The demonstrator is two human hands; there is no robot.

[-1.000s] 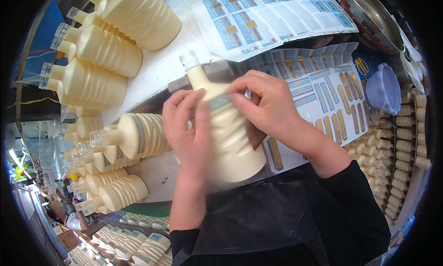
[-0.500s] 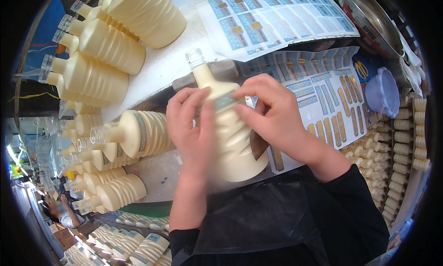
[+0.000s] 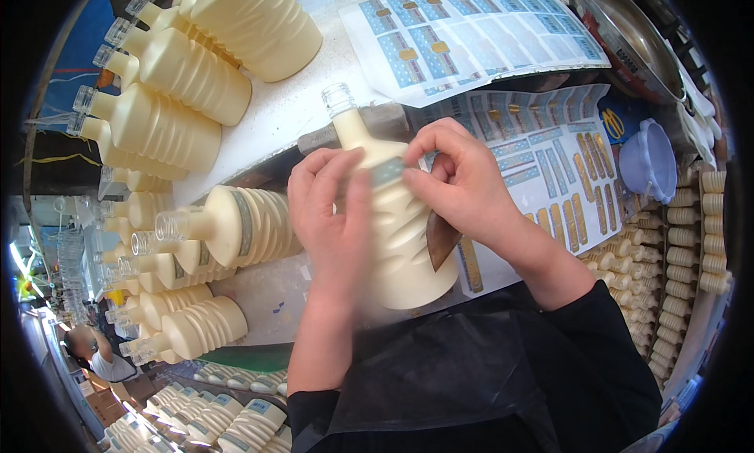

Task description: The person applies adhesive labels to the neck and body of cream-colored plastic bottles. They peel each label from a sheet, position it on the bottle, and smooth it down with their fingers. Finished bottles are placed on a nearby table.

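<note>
A cream ribbed bottle (image 3: pixel 412 284) with a clear threaded neck lies in front of me, neck pointing away. A narrow blue-grey label (image 3: pixel 386 171) crosses its shoulder. My left hand (image 3: pixel 328 206) rests at the bottle's left side, fingers bent and apart, its thumb side blurred. At the label's right end, my right hand (image 3: pixel 463 174) has thumb and forefinger close together. A brown triangular scraper-like piece (image 3: pixel 442 239) sticks out below the right palm, seemingly held by the lower fingers, which are mostly hidden.
More cream bottles (image 3: pixel 236 225) lie at the left; others stand on the white table (image 3: pixel 294 100). Label sheets (image 3: pixel 471 41) spread across the back and right. A lilac bucket (image 3: pixel 649 161) and a metal pan (image 3: pixel 628 37) are at right. Another person (image 3: pixel 102 355) is at far left.
The right fingertips have drawn slightly back from the label, so more of it shows. Both hands otherwise stay at the bottle. The person at far left has shifted.
</note>
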